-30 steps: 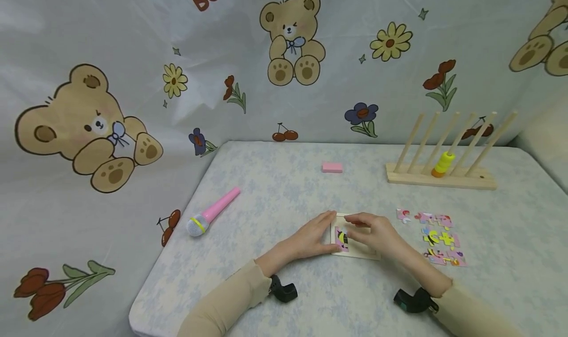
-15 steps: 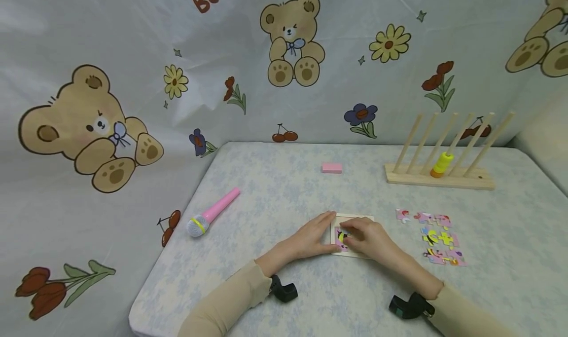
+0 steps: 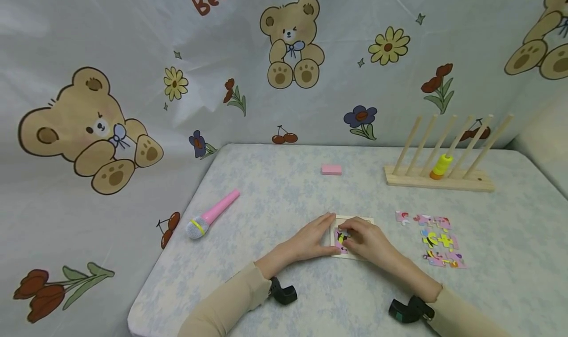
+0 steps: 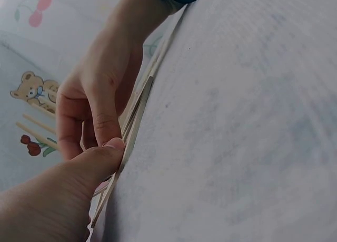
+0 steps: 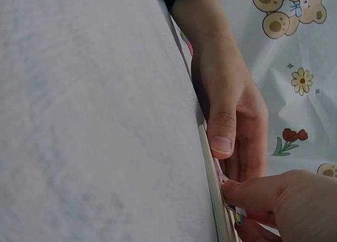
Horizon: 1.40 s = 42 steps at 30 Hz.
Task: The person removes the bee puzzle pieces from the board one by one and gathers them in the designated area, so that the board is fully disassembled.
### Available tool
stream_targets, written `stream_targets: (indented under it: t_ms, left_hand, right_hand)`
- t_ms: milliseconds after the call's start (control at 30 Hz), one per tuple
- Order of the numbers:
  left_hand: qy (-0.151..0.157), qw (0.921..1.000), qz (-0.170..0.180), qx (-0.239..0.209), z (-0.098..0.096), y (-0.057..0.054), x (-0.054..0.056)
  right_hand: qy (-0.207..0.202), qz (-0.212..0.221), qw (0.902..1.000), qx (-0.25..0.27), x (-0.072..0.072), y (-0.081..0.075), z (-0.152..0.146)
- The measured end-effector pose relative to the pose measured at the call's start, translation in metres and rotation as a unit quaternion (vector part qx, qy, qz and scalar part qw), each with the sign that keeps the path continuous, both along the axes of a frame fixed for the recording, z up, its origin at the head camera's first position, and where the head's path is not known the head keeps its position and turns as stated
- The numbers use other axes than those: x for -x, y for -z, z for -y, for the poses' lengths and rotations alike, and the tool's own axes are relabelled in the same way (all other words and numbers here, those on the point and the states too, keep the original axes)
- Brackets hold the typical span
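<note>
My left hand (image 3: 310,241) rests against the left side of a small wooden puzzle tray (image 3: 332,236), fingers extended, thumb at the front edge and fingertips near the back corner. Inside the tray's left part lie pink puzzle pieces with a yellow-and-black picture (image 3: 340,238). Over the tray, my right hand (image 3: 367,241) has its fingers bent down beside that picture. The right wrist view shows a small puzzle piece (image 5: 240,212) pinched between its thumb and fingers, mostly hidden. Low at the tray's edge, the left wrist view catches my left thumb (image 4: 100,160).
Right of the tray, several pink and yellow puzzle pieces (image 3: 439,239) lie in rows. A wooden peg stand (image 3: 439,180) with yellow and orange rings is at the back right. A pink block (image 3: 331,169) lies behind the tray, a pink toy microphone (image 3: 213,213) to the left.
My right hand has moved left over the tray, and its fingers have closed in beside the picture. My left hand keeps its place at the tray's left side.
</note>
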State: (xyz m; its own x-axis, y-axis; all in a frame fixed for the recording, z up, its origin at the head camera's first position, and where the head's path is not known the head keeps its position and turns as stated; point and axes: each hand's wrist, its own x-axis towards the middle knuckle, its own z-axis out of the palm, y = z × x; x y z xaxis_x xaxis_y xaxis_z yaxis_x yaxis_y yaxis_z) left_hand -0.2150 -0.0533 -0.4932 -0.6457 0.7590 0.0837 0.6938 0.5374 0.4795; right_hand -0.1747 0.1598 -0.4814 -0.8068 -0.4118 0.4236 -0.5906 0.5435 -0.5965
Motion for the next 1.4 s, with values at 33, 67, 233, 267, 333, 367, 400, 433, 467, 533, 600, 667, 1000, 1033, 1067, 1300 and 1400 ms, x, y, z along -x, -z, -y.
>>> stream_targets:
  t_ms: [33,67,233,267,333,367,400,433,467,533,600,667,1000,1033,1067,1300,1400]
  left_hand:
    - [0.0,1.0,0.003,-0.001,0.0,0.0,0.0]
    - [0.0,1.0,0.004,-0.001,0.0,0.0,0.0]
    - [-0.002,1.0,0.002,0.0,0.0,-0.001,0.0]
    - [-0.003,1.0,0.001,0.001,0.0,-0.001,0.0]
    - [-0.005,1.0,0.003,0.004,0.0,-0.001,0.0]
    - [-0.006,1.0,0.004,0.005,0.001,-0.001,-0.001]
    - [-0.006,1.0,0.007,0.005,0.001,-0.002,-0.001]
    - [-0.006,0.9999,0.007,0.005,0.001,-0.002,-0.001]
    - [-0.006,0.9999,0.008,0.004,0.001,-0.002,-0.001]
    - [-0.005,0.9999,0.009,0.002,0.001,-0.002,-0.001]
    - [-0.003,1.0,0.008,0.0,0.001,-0.001,-0.001]
    - [-0.001,1.0,0.007,0.001,0.0,-0.001,-0.001]
    - [-0.007,0.9999,0.011,-0.002,0.0,-0.001,0.001]
    - [-0.007,0.9999,0.01,-0.003,0.0,-0.001,0.001]
    - [-0.007,0.9999,0.01,-0.003,0.0,-0.001,0.001]
    - [-0.005,0.9999,0.012,-0.001,0.0,-0.001,0.0]
    - [-0.007,0.9999,0.01,0.003,0.0,0.0,0.001]
  right_hand:
    - [-0.003,-0.006,1.0,0.0,0.0,0.0,0.0]
    - [-0.004,-0.012,0.9999,-0.001,0.0,0.001,0.0]
    - [-0.013,-0.045,0.9989,-0.002,0.002,0.0,-0.001]
    - [-0.015,-0.049,0.9987,-0.002,0.002,0.0,-0.001]
    - [-0.021,-0.057,0.9982,-0.001,0.002,0.0,-0.001]
    - [-0.024,-0.06,0.9979,-0.001,0.002,0.0,-0.001]
    - [-0.026,-0.062,0.9977,-0.001,0.002,-0.001,-0.001]
    - [-0.028,-0.064,0.9975,0.0,0.003,-0.001,-0.001]
    - [-0.03,-0.066,0.9974,0.001,0.003,-0.001,-0.001]
    - [-0.032,-0.068,0.9971,0.0,0.003,0.0,-0.001]
    - [-0.032,-0.071,0.997,-0.001,0.003,0.0,-0.002]
    - [-0.035,-0.072,0.9968,-0.003,0.004,0.002,-0.003]
    - [-0.081,-0.066,0.9946,0.003,0.014,0.005,-0.008]
    - [-0.083,-0.06,0.9947,0.004,0.015,0.005,-0.009]
    - [-0.083,-0.053,0.9951,0.004,0.016,0.005,-0.009]
    - [-0.071,-0.018,0.9973,0.002,0.017,0.004,-0.012]
    - [-0.069,-0.027,0.9972,0.01,0.017,0.004,-0.011]
